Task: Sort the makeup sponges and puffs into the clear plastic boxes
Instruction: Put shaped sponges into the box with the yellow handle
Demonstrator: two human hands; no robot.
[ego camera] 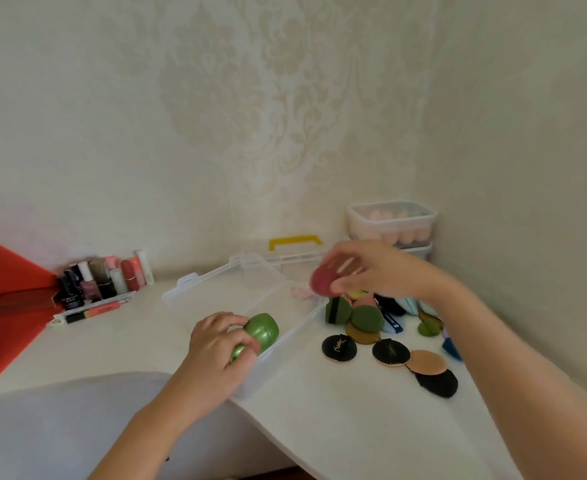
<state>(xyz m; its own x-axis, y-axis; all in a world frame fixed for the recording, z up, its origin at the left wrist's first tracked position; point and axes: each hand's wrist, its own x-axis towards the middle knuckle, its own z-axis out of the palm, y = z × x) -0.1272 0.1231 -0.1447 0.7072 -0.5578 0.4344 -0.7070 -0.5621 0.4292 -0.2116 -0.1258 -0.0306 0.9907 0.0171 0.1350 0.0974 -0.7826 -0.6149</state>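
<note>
Head view: I take the step in hand to be setting the red sponge down in the open clear box. My right hand pinches it between thumb and fingertips, above the box's far right corner and just over the pile of puffs.

To do this well, I would carry the sponge left until it is plainly inside the walls. I would lower it close to the floor and only then let the fingers part, since a soft, rounded sponge may bounce or roll. A light pinch should be enough. I would also keep my forearm high, because it passes over the loose black puffs on the table.

My left hand is curled round a green egg case at the box's near end. I cannot tell whether the case rests on the box floor.

The right arm reaches in from the lower right, with the wrist bent and the fingers pointing left. The left arm comes up from below, palm down, with the fingers wrapped over the case.
</note>
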